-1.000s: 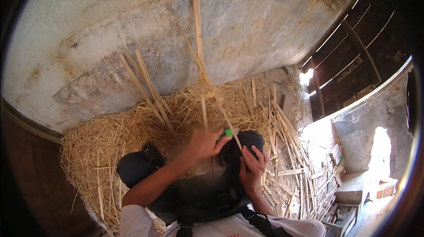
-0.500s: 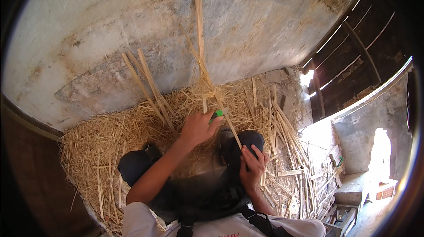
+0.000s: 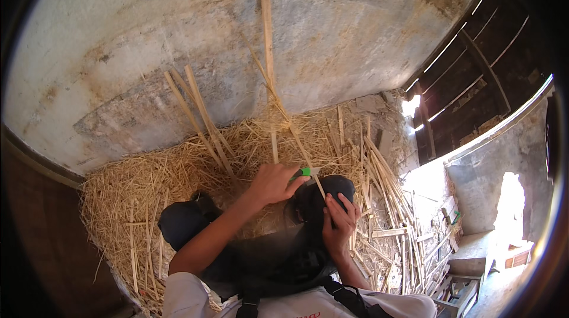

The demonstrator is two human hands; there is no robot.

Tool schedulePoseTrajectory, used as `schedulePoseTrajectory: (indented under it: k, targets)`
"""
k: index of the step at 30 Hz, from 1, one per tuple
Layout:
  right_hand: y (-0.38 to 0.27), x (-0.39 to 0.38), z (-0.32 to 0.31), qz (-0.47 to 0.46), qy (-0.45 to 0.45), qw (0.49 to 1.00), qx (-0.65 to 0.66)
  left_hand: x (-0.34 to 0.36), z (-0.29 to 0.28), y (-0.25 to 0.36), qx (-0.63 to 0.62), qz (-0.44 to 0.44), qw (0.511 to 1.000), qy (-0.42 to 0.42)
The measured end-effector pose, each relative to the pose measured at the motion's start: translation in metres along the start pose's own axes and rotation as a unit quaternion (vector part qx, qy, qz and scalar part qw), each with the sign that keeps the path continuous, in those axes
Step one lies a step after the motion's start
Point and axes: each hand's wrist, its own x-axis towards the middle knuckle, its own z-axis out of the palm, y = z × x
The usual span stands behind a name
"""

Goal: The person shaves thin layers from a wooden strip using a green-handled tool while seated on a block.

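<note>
Nearest to us we see the pale shirt (image 3: 409,305) and, beyond it, the dark trousers (image 3: 181,223) with bent knees. The right hand (image 3: 340,221) lies by the right knee, its fingers closed over the lower end of a thin wooden strip (image 3: 300,148). The left hand (image 3: 274,184) grips a knife (image 3: 305,171) with a green handle; its blade is at the strip, but we cannot tell if it touches. From the knee the strip slants away, up to the left, over the straw (image 3: 142,193). To the right we notice a heap of loose strips (image 3: 388,176). Farther, a tall slat (image 3: 266,27) stands against the stained wall (image 3: 355,33).
</note>
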Motion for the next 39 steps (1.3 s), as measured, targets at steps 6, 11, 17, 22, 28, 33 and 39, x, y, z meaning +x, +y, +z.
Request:
schedulePoseTrajectory:
  k: [6, 11, 17, 22, 28, 33, 39]
  targets:
    - [-0.002, 0.002, -0.001, 0.001, -0.002, 1.000, 0.004, 0.000, 0.000, -0.002, 0.036, 0.012, 0.999, 0.009]
    - [0.001, 0.001, 0.001, 0.005, -0.002, 1.000, 0.007, 0.001, -0.001, -0.002, 0.040, 0.006, 0.999, -0.004]
    - [0.001, 0.001, 0.000, 0.006, -0.006, 1.000, 0.003, 0.002, -0.001, -0.003, 0.040, 0.004, 0.999, -0.004]
    - [0.002, 0.000, 0.000, 0.007, -0.004, 1.000, 0.006, 0.002, 0.002, -0.005, 0.048, 0.008, 0.999, -0.003]
    - [0.002, 0.001, 0.000, 0.002, -0.011, 1.000, -0.003, 0.003, 0.000, -0.013, 0.032, -0.052, 0.998, 0.009]
    - [0.000, -0.002, 0.003, -0.006, -0.025, 1.000, -0.004, 0.026, -0.043, -0.061, 0.108, -0.152, 0.982, 0.008]
    - [-0.004, -0.002, 0.001, 0.004, -0.010, 1.000, -0.003, 0.004, -0.012, -0.020, 0.031, -0.023, 0.999, 0.008]
